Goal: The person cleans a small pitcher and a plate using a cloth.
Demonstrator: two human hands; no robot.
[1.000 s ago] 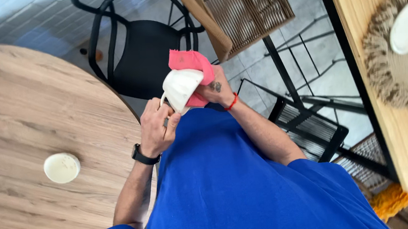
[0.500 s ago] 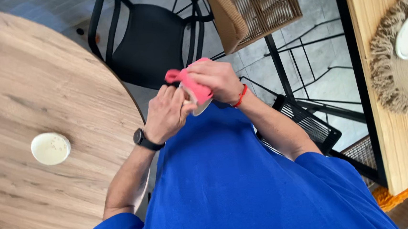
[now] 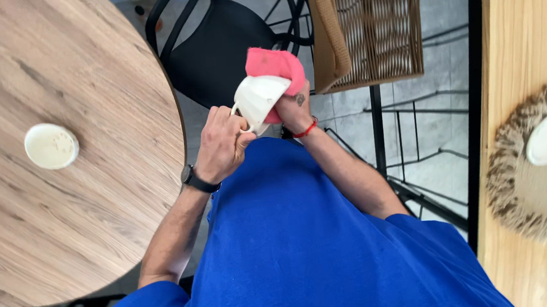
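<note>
Head view: left hand (image 3: pixel 221 144) grips the white ceramic cup (image 3: pixel 258 100) by its handle, fingers closed on it. Right hand (image 3: pixel 295 110) is clamped on a pink cloth (image 3: pixel 273 64), pressed against the cup's far side. Cup is held in the air over the blue shirt (image 3: pixel 306 247), beside the round wooden table (image 3: pixel 81 154), not on it.

Versus half a second ago: cup was mostly hidden under the right hand and cloth; now tilted out, white side showing. Small cream round lid (image 3: pixel 51 145) on the table looks unmoved.
</note>
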